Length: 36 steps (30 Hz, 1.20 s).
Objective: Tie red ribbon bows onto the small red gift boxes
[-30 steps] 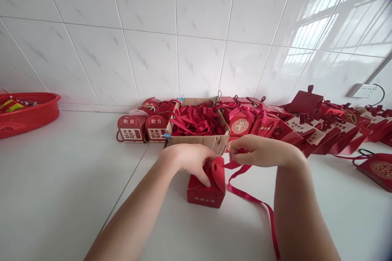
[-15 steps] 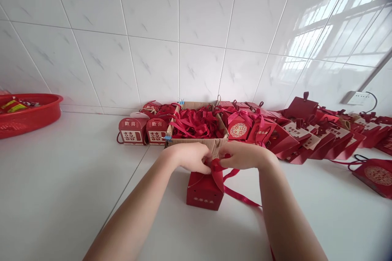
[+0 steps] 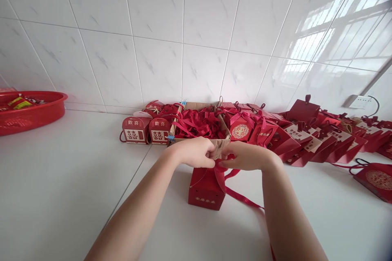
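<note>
A small red gift box point(image 3: 207, 191) with pale lettering on its front stands upright on the white counter. A red ribbon point(image 3: 245, 200) comes from its top, loops behind the box and trails right, passing beneath my right forearm. My left hand point(image 3: 198, 153) is closed over the left side of the box top, its fingertips pinched on the ribbon there. On the other side, my right hand point(image 3: 243, 155) pinches the ribbon, thumb and fingers together. Both hands nearly meet above the lid, and the fingers partly hide the ribbon at the top.
Behind the hands sits a cardboard box point(image 3: 225, 145) of loose red ribbons. Two red boxes with white labels point(image 3: 134, 131) are to its left. Many red gift boxes point(image 3: 294, 140) crowd the right side. A red plastic basket point(image 3: 33, 118) holding packets stands far left, before the tiled wall.
The view has shifted slightly, so most things sit a little further right. My hands stay at the box top, with the left fingers slightly higher and the fingertips rearranged at the ribbon.
</note>
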Available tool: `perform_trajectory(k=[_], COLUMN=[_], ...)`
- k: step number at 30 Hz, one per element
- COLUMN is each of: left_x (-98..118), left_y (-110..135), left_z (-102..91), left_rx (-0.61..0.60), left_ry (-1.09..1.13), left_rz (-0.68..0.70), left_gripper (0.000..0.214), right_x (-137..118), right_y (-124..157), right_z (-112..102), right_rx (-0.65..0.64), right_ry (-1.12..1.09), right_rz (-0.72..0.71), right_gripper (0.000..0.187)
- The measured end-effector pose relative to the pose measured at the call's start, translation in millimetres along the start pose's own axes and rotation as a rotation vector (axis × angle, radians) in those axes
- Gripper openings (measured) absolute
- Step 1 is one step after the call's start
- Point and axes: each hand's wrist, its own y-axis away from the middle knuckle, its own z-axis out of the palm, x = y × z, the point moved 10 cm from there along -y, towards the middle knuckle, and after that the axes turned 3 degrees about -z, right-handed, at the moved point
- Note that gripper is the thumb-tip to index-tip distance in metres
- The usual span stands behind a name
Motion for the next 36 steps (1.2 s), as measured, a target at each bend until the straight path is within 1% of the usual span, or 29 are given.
perform_trajectory(k=[3, 6, 8, 11, 16, 18, 22, 24, 27, 30, 32, 34, 36], left_x=[2.1, 4.8, 6.4, 7.6, 8.0, 8.1, 5.1, -0.8, -17.6, -32.8, -35.5, -35.1, -34.3], left_y=[4.2, 10.8, 15.4, 19.1, 17.8, 18.1, 20.4, 21.0, 21.2, 20.8, 18.9, 16.5, 15.1], left_z=[-5.7, -14.3, -20.3, -24.5, -21.6, -22.0, -24.0, -22.4, -14.4, -5.6, -2.2, 1.3, 6.2], left_rx=[0.034, 0.094, 0.141, 0.179, 0.172, 0.181, 0.195, 0.169, 0.069, -0.032, -0.060, -0.078, -0.111], left_ry=[0.040, 0.094, 0.133, 0.159, 0.128, 0.121, 0.102, 0.068, -0.022, -0.097, -0.120, -0.133, -0.147], left_rz=[0.022, 0.066, 0.095, 0.112, 0.083, 0.072, 0.043, 0.003, -0.111, -0.210, -0.225, -0.233, -0.249], left_gripper=[0.009, 0.008, 0.007, 0.008, 0.008, 0.009, 0.013, 0.015, 0.019, 0.033, 0.043, 0.047, 0.047], right_x=[2.8, 1.7, -5.9, -22.1, -38.9, -39.6, -36.2, -36.2, -35.9, -36.2, -38.7, -42.3, -44.6], right_y=[1.6, 4.3, 5.5, 5.6, 1.9, 0.9, 1.0, 1.8, 2.7, 4.4, 6.8, 11.4, 20.4], right_z=[3.0, -2.0, -7.6, -14.1, -7.2, -7.9, -11.7, -12.1, -14.8, -20.2, -24.4, -34.0, -51.7], right_rx=[-0.048, -0.030, 0.009, 0.068, 0.021, 0.023, 0.044, 0.046, 0.071, 0.109, 0.128, 0.195, 0.343], right_ry=[0.043, 0.093, 0.092, 0.091, 0.061, 0.018, -0.024, -0.019, -0.025, -0.075, -0.128, -0.177, -0.233], right_rz=[0.041, 0.068, 0.022, -0.106, -0.267, -0.283, -0.267, -0.269, -0.258, -0.250, -0.269, -0.303, -0.338], right_gripper=[0.016, 0.015, 0.018, 0.022, 0.016, 0.013, 0.012, 0.011, 0.012, 0.013, 0.014, 0.015, 0.015])
